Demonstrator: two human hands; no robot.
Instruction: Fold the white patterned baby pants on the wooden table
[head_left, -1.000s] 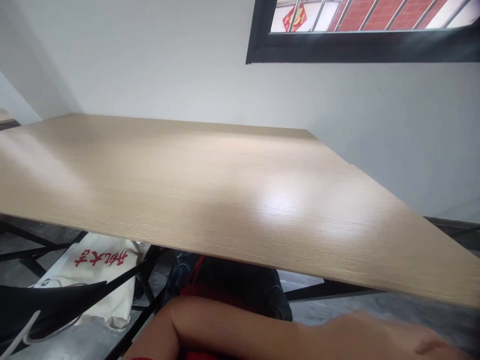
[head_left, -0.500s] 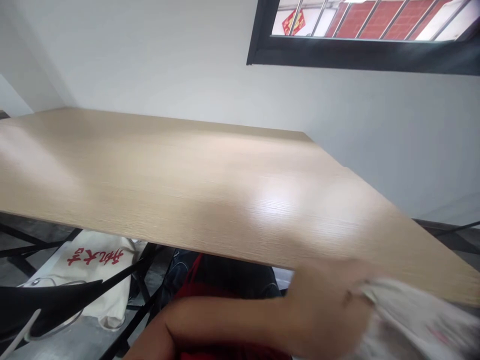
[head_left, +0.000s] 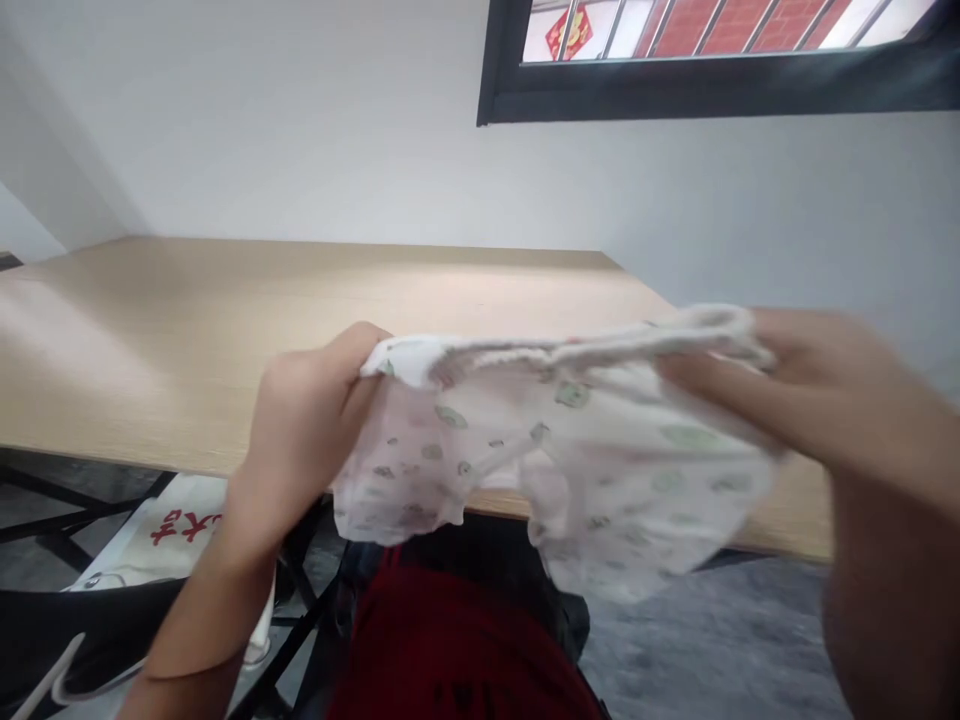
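Observation:
Both my hands hold up a small white garment (head_left: 555, 450) printed with little green and grey shapes. It hangs in the air over the near edge of a light wooden table (head_left: 187, 340). My left hand (head_left: 304, 420) is closed on the garment's left upper edge. My right hand (head_left: 765, 375), blurred by motion, pinches the right upper edge. The cloth is stretched between them and droops below the table edge.
A white wall stands behind the table, with a black-framed window (head_left: 675, 85) at the upper right. Under the table at the left lie a cream tote bag with red characters (head_left: 176, 530) and black chair parts (head_left: 90, 620). Red clothing (head_left: 457, 650) covers my lap.
One second ago only my left forearm showed, low in view. Since then my left hand pulled the garment up from the lower right, and both hands now hold it spread over the table edge.

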